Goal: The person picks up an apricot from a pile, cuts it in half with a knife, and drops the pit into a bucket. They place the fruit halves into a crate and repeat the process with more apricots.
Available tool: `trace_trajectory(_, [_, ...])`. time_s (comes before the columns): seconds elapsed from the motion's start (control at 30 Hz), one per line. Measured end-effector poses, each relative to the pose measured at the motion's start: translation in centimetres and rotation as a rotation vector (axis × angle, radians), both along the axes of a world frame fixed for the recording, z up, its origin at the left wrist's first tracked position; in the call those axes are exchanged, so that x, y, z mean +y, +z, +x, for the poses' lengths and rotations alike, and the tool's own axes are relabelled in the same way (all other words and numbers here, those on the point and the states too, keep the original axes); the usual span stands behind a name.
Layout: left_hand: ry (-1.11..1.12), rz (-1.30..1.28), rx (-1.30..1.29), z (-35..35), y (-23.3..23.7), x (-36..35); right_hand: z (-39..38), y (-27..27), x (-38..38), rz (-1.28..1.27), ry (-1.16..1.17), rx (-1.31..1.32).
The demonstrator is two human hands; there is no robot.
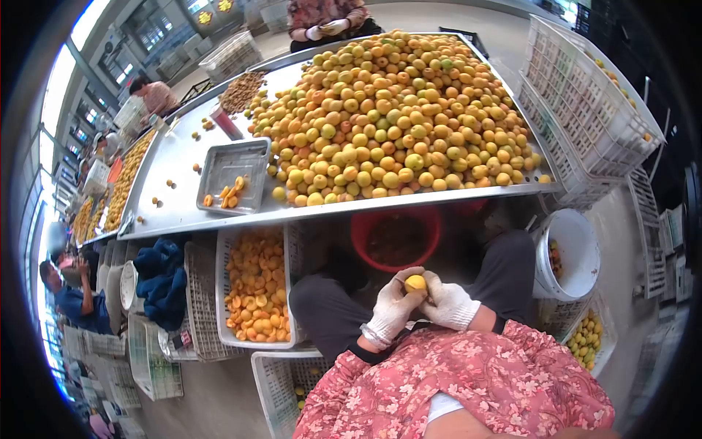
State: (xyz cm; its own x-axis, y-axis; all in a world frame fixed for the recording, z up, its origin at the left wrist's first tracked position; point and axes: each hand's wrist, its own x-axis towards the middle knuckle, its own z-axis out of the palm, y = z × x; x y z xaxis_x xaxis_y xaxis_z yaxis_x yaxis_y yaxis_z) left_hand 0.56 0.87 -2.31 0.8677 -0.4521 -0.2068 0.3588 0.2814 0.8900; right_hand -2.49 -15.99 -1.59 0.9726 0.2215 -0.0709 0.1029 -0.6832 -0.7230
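Note:
Both my hands wear white knitted gloves and meet above my lap. My left hand (393,307) is closed on a yellow apricot (414,283), its fingers at the fruit's left side. From the right, my right hand (447,301) is closed against the same fruit, with its fingertips partly hidden. Just beyond my hands, under the table edge, stands a red basin (395,238) with dark contents. A large heap of whole apricots (380,117) covers much of the metal table (175,168). On its left part, a metal tray (235,172) holds several apricot pieces.
A crate of split apricots (257,293) stands left of my knees. To the right are a white bucket (567,256) and stacked crates (585,102). A co-worker (329,22) sits across the table. A red can (226,122) and a pile of pits (243,91) lie on it.

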Motion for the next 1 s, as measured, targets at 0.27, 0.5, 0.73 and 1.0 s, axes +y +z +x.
trace_trajectory(0.27, [0.077,-0.081,0.200,0.2,-0.6,-1.0,0.2,0.0,0.1,-0.075,-0.014,0.115])
trace_trajectory(0.5, [0.131,-0.166,0.206,0.1,-0.8,-2.1,0.8,-0.1,-0.7,0.029,-0.021,0.137])
trace_trajectory(0.73, [0.176,0.113,-0.125,0.7,0.5,-1.4,1.3,1.7,-2.7,0.498,-0.073,0.111])
trace_trajectory(1.0, [0.145,0.575,-0.536,0.2,1.2,-1.7,3.6,3.2,-1.1,0.362,-0.114,-0.384])
